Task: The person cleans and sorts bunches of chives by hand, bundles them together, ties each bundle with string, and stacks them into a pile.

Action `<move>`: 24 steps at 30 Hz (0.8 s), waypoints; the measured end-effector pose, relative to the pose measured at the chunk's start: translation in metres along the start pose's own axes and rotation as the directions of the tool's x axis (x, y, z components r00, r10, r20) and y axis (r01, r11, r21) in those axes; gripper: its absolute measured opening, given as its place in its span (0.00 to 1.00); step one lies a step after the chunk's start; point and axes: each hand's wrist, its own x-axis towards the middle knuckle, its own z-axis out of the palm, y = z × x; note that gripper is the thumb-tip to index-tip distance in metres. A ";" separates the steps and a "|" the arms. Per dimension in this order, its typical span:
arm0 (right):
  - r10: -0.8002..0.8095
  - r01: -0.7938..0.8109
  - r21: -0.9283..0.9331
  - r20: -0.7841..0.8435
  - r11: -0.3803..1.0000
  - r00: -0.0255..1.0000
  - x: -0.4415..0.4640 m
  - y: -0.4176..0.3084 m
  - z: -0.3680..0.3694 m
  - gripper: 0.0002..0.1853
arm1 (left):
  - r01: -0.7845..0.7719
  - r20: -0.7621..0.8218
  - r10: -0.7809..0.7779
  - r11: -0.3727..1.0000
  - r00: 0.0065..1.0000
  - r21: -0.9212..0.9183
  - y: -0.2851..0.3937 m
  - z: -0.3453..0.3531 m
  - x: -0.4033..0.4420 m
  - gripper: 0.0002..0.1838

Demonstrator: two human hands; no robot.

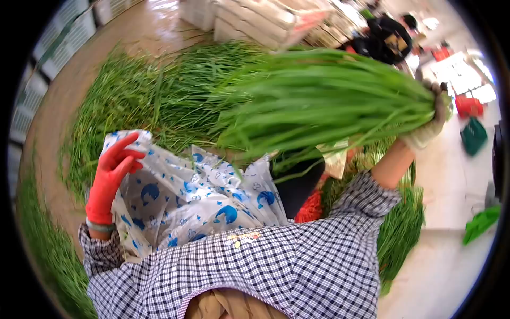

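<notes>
My right hand (438, 114), in a soiled pale glove, is closed round the stem end of a large bunch of chives (329, 95). The long green leaves fan out to the left, slightly blurred, above a heap of loose chives (175, 80). My left hand (112, 175), in a red rubber glove, is raised with its fingers apart and holds nothing. Beside it, a clear plastic sheet (180, 212) with blue dolphins covers my lap; whether the glove touches it I cannot tell.
More chives (398, 234) lie in bundles at my right side, near something red and stringy (309, 208). White crates (69, 45) line the far left, and pale stacked boxes (255, 24) stand behind the heap. A person in dark clothing (385, 40) is farther back.
</notes>
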 end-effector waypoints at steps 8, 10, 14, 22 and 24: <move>-0.170 0.327 -0.925 0.296 0.196 0.940 0.053 -0.070 -0.031 0.19 | -0.056 -0.027 0.059 0.994 0.998 0.098 -0.008 0.003 0.020 0.23; -0.001 0.328 -0.939 0.330 0.101 0.944 0.054 -0.049 -0.044 0.19 | -0.053 -0.022 0.056 0.992 0.998 0.113 -0.003 0.009 0.027 0.23; 0.355 0.606 -0.768 0.517 -0.210 0.779 0.041 0.022 -0.084 0.20 | -0.039 -0.012 0.041 0.989 0.999 0.146 -0.003 0.023 0.040 0.23; 0.757 0.308 -0.948 0.254 0.072 0.603 -0.091 0.189 -0.142 0.18 | 0.121 0.012 -0.127 0.969 0.992 0.216 -0.007 0.051 0.052 0.26; 0.800 0.328 -0.944 0.218 0.028 0.559 -0.103 0.213 -0.139 0.16 | 0.143 0.015 -0.153 0.956 0.988 0.257 -0.009 0.053 0.056 0.27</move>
